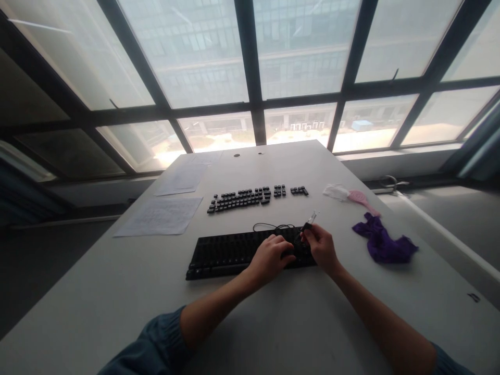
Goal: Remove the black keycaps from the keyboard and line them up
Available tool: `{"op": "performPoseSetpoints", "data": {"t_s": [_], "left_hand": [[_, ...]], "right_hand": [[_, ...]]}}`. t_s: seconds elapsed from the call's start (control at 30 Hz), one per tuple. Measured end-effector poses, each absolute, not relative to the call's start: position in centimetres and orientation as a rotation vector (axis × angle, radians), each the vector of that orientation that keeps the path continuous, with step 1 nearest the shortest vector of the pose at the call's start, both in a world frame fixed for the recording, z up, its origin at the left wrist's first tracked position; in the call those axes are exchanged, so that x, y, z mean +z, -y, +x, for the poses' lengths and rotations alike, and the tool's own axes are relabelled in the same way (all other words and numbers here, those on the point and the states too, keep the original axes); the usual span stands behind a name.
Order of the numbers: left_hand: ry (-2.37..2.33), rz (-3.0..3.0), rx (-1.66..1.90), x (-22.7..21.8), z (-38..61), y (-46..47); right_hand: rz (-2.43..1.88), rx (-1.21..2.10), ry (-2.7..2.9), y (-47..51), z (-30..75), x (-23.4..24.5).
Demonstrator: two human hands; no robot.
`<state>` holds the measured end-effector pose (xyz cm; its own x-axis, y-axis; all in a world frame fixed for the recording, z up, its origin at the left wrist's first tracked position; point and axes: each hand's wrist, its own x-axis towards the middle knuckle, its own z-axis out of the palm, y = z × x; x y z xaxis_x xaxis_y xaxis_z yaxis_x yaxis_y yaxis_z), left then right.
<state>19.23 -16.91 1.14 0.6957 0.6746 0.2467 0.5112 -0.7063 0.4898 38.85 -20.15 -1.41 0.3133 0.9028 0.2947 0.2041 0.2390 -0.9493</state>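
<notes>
A long black keyboard (222, 251) lies flat on the white table. My left hand (271, 255) rests over its right part, fingers bent down toward the keys and the thumb apart from them; I see nothing held there. At the keyboard's right end my right hand (321, 245) is closed, thumb and fingers pinching a keycap puller (312, 217). Its thin pale wire prongs point up and away from the keys, with a small black part by the fingertips. Behind the keyboard are loose black keycaps (244, 198), laid out in rows and groups. A thin black cable (267, 225) loops behind the keyboard.
Papers with writing (160, 216) lie on the table's left side. To the right are a crumpled purple cloth (385, 242), a pink item (357, 197) and a white crumpled piece (336, 191). Large windows stand beyond the table (289, 164).
</notes>
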Motion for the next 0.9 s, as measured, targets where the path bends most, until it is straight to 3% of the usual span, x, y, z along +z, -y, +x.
{"op": "performPoseSetpoints", "data": {"t_s": [0.3, 0.6, 0.9], "left_hand": [[-0.922, 2.407, 0.581, -0.3, 19.7, 16.3], [-0.908, 2.48, 0.501, 1.4, 22.1, 15.7], [-0.912, 2.383, 0.635, -0.3, 23.2, 15.3]], "right_hand": [[-1.156, 0.782, 0.863, 19.3, 39.8, -1.6], [-1.334, 0.625, 1.344, 20.5, 41.0, -1.6], [-1.343, 0.624, 1.486, 20.3, 41.1, -1.1]]}}
